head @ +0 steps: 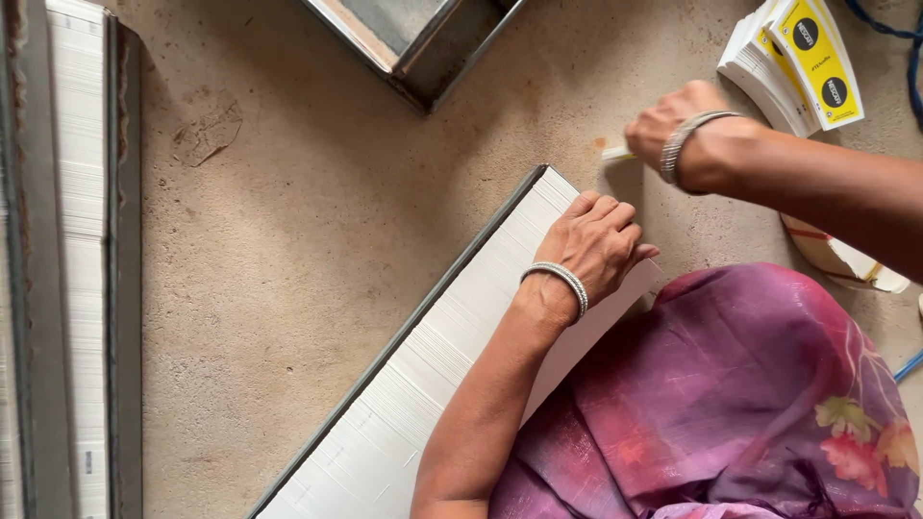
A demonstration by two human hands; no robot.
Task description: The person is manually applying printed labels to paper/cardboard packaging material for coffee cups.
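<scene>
Head view, our inventory:
- Purple floral cloth (731,384) over our lap.
- Left hand (596,245), fingers curled, resting on the long white sheet stack (433,384) in its metal tray on the floor (288,269).
- Right hand (673,120), apart, pinching a small white piece (615,153).
- Yellow label bundle (793,62) beyond.

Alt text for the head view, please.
A person's left hand presses on a long row of white sheets in a metal tray on a concrete floor; the right hand reaches towards a stack of yellow cards.
</scene>
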